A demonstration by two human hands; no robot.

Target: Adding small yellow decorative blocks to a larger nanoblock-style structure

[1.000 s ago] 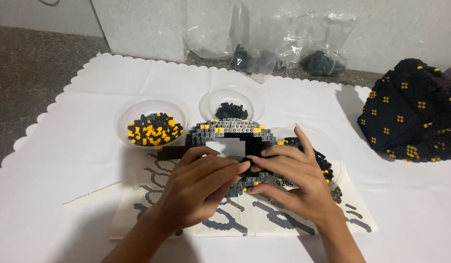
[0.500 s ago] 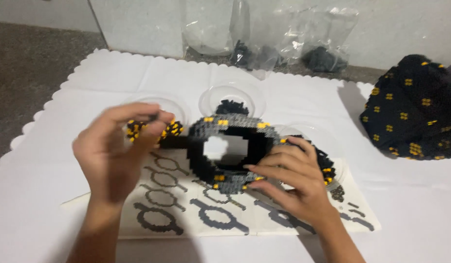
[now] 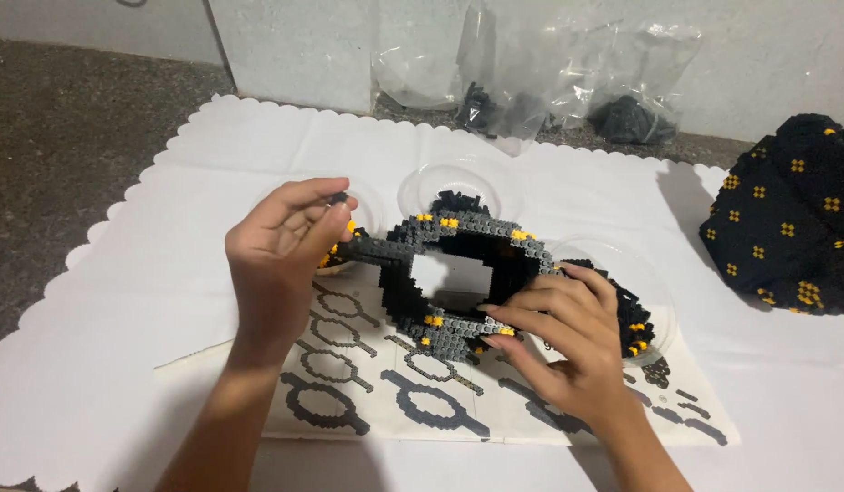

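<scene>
Both forearms come up from the bottom edge of the head view, bare to the wrist. The left hand (image 3: 281,251) is raised, its back toward the camera, wrist straight above a forearm that slants in from the lower left. Its fingers curl inward and the thumb meets the fingertips (image 3: 335,199) in a pinch; something small and dark seems to sit in that pinch, though it is too small to tell for sure. The right hand (image 3: 567,351) lies lower and further right, palm down, forearm angling in from the lower right. Its fingers are spread and stretch leftward, slightly bent, the thumb tucked underneath.
</scene>
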